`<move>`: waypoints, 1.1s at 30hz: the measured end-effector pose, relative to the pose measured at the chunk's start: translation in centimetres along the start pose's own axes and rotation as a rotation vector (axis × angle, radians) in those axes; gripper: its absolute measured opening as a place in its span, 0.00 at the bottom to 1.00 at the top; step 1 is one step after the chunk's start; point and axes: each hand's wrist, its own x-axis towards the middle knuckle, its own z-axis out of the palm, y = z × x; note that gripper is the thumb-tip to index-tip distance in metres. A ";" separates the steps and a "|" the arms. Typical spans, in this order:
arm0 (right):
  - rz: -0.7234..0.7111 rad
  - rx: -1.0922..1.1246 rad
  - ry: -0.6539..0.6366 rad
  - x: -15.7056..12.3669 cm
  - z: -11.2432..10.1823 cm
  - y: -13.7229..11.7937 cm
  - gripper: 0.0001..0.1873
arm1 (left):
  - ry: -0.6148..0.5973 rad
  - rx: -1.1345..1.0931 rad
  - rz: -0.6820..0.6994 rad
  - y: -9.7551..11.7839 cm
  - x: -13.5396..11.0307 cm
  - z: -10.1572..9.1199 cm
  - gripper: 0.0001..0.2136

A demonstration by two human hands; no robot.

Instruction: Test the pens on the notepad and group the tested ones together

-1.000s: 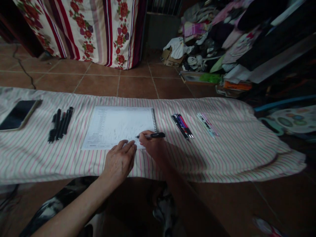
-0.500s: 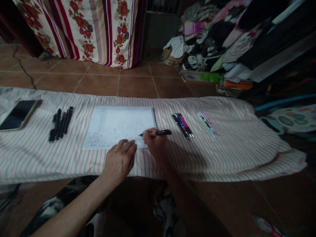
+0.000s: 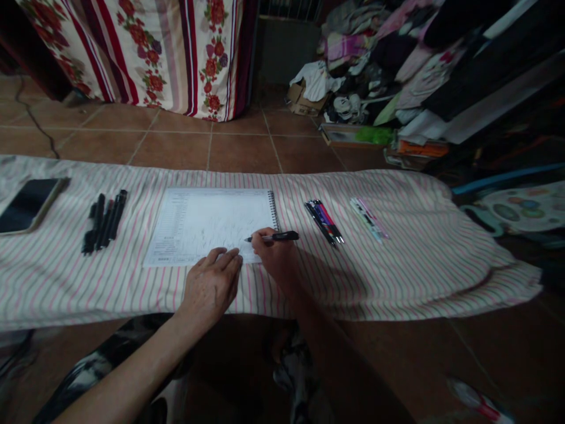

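A spiral-bound notebook (image 3: 212,212) lies on a striped cloth (image 3: 309,282), its coil on the right side. Faint short pen strokes mark the lower half of its page. My right hand (image 3: 274,253) grips a black pen (image 3: 286,236), whose tip is at the page near the lower right. Flat across the notebook's bottom edge rests my left hand (image 3: 214,280), palm down with fingers stretched out and holding nothing. Its fingertips are close to the pen tip.
Left of the notebook are several black pens (image 3: 105,221) and a phone (image 3: 30,206). To the right lie dark and purple pens (image 3: 324,221) and pale pens (image 3: 368,218). Beyond the cloth are the tiled floor (image 3: 176,147), a floral curtain (image 3: 176,53) and piled clothes (image 3: 366,65).
The whole view has shifted slightly. The pen in my right hand has tilted a little and moved slightly left; my left hand stays in place on the page.
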 end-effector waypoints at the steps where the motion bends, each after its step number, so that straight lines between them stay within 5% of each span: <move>1: 0.004 -0.010 -0.007 0.0 0.0 -0.1 0.11 | 0.001 -0.001 0.003 0.0 0.0 0.0 0.12; 15: 0.072 0.062 0.110 0.0 0.3 0.9 0.14 | -0.006 -0.009 -0.013 0.0 0.1 -0.2 0.12; 33: 0.037 -0.078 0.057 -0.2 0.4 0.5 0.12 | -0.010 -0.005 -0.009 0.0 0.1 -0.1 0.11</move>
